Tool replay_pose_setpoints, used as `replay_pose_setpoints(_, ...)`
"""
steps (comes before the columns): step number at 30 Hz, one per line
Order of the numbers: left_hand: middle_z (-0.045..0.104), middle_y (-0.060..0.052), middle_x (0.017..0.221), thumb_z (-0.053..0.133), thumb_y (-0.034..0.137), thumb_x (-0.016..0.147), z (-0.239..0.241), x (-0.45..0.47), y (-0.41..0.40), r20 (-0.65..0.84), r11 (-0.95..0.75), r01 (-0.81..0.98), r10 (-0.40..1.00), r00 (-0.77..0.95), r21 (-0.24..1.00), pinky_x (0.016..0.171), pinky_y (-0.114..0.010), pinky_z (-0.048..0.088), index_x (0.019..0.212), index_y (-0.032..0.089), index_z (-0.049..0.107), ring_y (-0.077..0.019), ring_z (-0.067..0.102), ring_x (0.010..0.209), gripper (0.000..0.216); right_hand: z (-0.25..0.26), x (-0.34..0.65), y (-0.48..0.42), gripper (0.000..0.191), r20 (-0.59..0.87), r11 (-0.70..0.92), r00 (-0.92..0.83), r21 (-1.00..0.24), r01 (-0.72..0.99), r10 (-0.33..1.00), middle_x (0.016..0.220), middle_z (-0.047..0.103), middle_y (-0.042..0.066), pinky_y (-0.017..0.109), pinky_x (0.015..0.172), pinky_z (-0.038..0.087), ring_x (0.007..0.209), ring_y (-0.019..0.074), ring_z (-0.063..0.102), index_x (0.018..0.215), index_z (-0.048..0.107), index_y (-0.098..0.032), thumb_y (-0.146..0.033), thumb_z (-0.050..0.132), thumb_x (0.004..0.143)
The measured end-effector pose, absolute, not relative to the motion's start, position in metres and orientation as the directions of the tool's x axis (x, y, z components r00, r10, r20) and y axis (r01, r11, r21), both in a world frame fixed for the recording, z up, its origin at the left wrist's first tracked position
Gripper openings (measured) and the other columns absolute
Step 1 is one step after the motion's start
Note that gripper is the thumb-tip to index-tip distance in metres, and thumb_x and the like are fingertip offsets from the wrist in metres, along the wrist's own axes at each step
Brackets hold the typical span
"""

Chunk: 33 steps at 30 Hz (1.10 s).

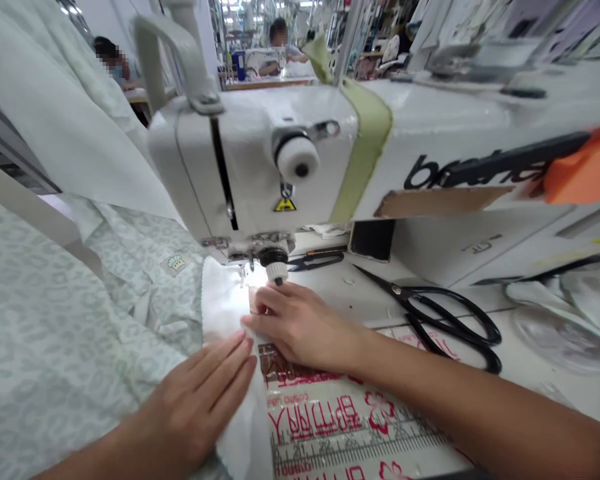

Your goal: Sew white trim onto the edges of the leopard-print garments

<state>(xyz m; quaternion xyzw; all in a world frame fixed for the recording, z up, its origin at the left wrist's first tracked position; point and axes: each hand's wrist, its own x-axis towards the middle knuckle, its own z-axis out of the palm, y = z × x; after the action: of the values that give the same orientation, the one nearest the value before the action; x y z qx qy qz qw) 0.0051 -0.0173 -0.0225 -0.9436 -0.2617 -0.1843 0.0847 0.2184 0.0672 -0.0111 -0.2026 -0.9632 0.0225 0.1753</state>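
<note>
In the head view, the left hand (195, 407) lies flat and open on a white cloth strip (227, 313) under the sewing machine (250, 167). The right hand (300, 325) curls against the strip's edge, its grip unclear. Black scissors (430, 320) lie just beside it.

Bright, even light fills the workroom, coming from the ceiling lamps (280, 3) far off; a hot white glare burns on the white cloth (227, 313) beside the presser foot (250, 257); the right hand (300, 327) throws only soft shadow; the orange tab (587, 167) smears into blur at the edge; the machine's arm (430, 113) bows outward, stretched by wide-lens distortion; the far workbench (267, 83) looks soft.
</note>
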Motion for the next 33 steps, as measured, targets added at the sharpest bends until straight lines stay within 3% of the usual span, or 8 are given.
replay_pose_setpoints(6,0.063,-0.020,0.110,0.024,0.011,0.095,-0.015,0.008,0.003,0.454,-0.875,0.478,0.395,0.798,-0.078,0.092,-0.039,0.053,0.109,-0.001,0.059,-0.0275,0.053,0.116,0.040,-0.013,0.213,0.068,0.022,0.388,0.881,-0.804,-0.050,0.471,0.451,0.092,0.056,0.006,0.029,0.069,0.038,0.075,0.0155,0.046,0.100,0.062,-0.018,-0.012,0.044,0.088)
replay_pose_setpoints(14,0.058,-0.020,0.120,0.029,0.012,0.095,-0.022,-0.002,0.014,0.459,-0.871,0.488,0.415,0.785,-0.046,0.098,-0.043,0.048,0.116,0.002,0.056,-0.0288,0.045,0.124,0.036,-0.018,0.209,0.071,0.024,0.387,0.838,-0.772,-0.005,0.546,0.505,0.093,0.055,0.007,0.027,0.064,0.035,0.074,0.0156,0.043,0.103,0.061,-0.021,-0.017,0.043,0.089)
replay_pose_setpoints(19,0.062,-0.015,0.114,0.032,0.010,0.095,-0.001,0.002,0.000,0.382,-0.895,0.437,0.376,0.844,-0.085,0.099,-0.036,0.047,0.108,0.006,0.060,-0.0242,0.050,0.119,0.032,-0.020,0.209,0.074,0.026,0.387,0.846,-0.778,-0.007,0.534,0.494,0.098,0.054,0.007,0.028,0.064,0.035,0.075,0.0157,0.041,0.103,0.062,-0.019,-0.015,0.040,0.089)
replay_pose_setpoints(24,0.063,-0.015,0.112,0.031,0.008,0.095,-0.001,0.005,-0.011,0.427,-0.876,0.478,0.458,0.779,0.067,0.100,-0.032,0.047,0.100,0.006,0.060,-0.0217,0.047,0.122,0.029,-0.016,0.211,0.070,0.023,0.358,0.882,-0.814,-0.061,0.467,0.456,0.099,0.054,0.007,0.029,0.069,0.036,0.081,0.0164,0.042,0.104,0.062,-0.019,-0.018,0.043,0.090)
replay_pose_setpoints(30,0.059,-0.013,0.119,0.030,0.011,0.096,-0.013,-0.007,-0.006,0.328,-0.864,0.461,0.504,0.799,0.203,0.101,-0.037,0.045,0.121,0.009,0.053,-0.0232,0.045,0.123,0.034,-0.019,0.214,0.072,0.023,0.349,0.915,-0.848,-0.087,0.394,0.398,0.109,0.055,0.007,0.031,0.083,0.034,0.100,0.0187,0.042,0.104,0.061,-0.018,-0.019,0.043,0.091)
replay_pose_setpoints(33,0.057,-0.013,0.123,0.033,0.014,0.096,-0.007,-0.015,-0.006,0.338,-0.862,0.450,0.506,0.793,0.235,0.102,-0.039,0.043,0.125,0.009,0.050,-0.0247,0.045,0.123,0.034,-0.022,0.215,0.074,0.023,0.365,0.923,-0.850,-0.091,0.373,0.380,0.110,0.055,0.006,0.029,0.084,0.035,0.100,0.0176,0.042,0.103,0.062,-0.018,-0.017,0.044,0.089)
